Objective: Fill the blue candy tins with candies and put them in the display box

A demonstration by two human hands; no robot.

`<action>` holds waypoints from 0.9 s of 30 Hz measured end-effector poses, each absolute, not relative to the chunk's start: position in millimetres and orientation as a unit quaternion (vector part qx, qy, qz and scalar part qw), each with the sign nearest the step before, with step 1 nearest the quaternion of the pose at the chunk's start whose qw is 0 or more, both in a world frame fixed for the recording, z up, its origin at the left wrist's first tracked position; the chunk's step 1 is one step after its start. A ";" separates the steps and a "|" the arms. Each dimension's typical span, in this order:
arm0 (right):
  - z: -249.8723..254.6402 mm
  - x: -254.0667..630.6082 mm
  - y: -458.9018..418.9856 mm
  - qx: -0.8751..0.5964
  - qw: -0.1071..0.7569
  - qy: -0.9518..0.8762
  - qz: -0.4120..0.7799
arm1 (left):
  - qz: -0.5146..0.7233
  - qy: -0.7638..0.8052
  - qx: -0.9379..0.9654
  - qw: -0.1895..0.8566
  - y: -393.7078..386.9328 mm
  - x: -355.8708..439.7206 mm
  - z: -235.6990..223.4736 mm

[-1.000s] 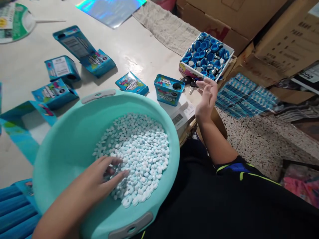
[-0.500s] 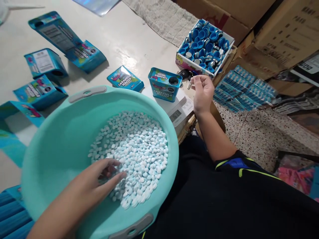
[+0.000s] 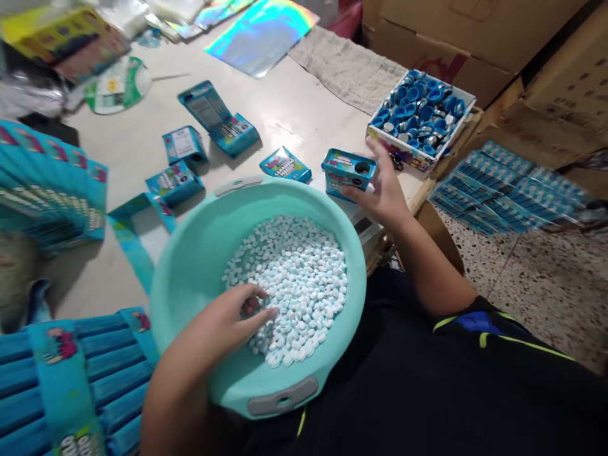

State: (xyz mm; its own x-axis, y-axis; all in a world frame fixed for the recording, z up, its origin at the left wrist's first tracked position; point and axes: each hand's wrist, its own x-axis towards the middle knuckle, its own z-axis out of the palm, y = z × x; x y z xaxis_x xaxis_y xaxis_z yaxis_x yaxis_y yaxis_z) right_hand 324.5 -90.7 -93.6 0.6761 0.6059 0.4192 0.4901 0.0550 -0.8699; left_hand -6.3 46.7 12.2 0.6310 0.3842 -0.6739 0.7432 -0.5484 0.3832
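Left hand (image 3: 232, 323): in the bowl, fingers curled and poking into the candies. I cannot tell if it pinches any.
Right hand (image 3: 380, 190): open, fingers spread, touching the side of the tin.
Candies (image 3: 304, 278): a white and blue pile in the bowl, under the left hand.
Bowl (image 3: 190, 285): light green, between the hands.
Tin (image 3: 348, 171): blue, tilted, at the right hand's fingertips.
Tray (image 3: 420, 111): full of blue caps, past the right hand on the desk (image 3: 285, 107).
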 end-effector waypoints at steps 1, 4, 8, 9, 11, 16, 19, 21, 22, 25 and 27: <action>-91.6 324.2 -84.2 -0.676 0.610 -0.406 0.073 | -0.264 0.339 0.840 0.332 45.5 -6.6 13.3; -76.3 316.4 -76.5 -0.665 0.622 -0.414 0.023 | -0.260 0.340 0.842 0.330 42.6 -7.1 16.2; -34.3 288.9 -93.4 -0.637 0.579 -0.468 -0.201 | -0.256 0.338 0.841 0.336 38.8 -6.7 19.8; -23.0 281.8 -97.8 -0.635 0.540 -0.508 -0.215 | -0.254 0.338 0.843 0.333 37.7 -6.7 20.7; -4.2 270.0 -102.5 -0.652 0.436 -0.593 -0.180 | -0.250 0.336 0.847 0.326 35.3 -7.2 22.2; 11.4 250.9 -98.7 -0.628 0.397 -0.657 -0.127 | -0.236 0.339 0.846 0.338 31.0 -10.3 22.0; 15.5 242.7 -99.2 -0.631 0.386 -0.658 -0.141 | -0.232 0.342 0.849 0.329 29.7 -12.0 20.2; 20.2 239.4 -99.7 -0.611 0.363 -0.685 -0.160 | -0.227 0.340 0.852 0.328 29.6 -12.7 19.0; 22.3 238.4 -99.4 -0.586 0.364 -0.700 -0.186 | -0.226 0.338 0.852 0.331 29.6 -13.0 18.4; 24.5 237.0 -96.1 -0.548 0.361 -0.717 -0.235 | -0.225 0.334 0.852 0.335 29.9 -13.2 17.9; 22.3 236.7 -94.2 -0.578 0.338 -0.713 -0.209 | -0.228 0.335 0.852 0.332 30.0 -13.0 18.4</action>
State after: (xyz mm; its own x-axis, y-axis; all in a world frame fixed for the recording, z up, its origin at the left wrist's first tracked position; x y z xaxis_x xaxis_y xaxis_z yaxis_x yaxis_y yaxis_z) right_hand 236.7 -94.2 22.3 -0.1026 0.6826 0.7235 0.9651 0.2445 -0.0938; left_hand -13.0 30.0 18.4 0.6717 0.4183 -0.6115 0.7218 -0.5552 0.4132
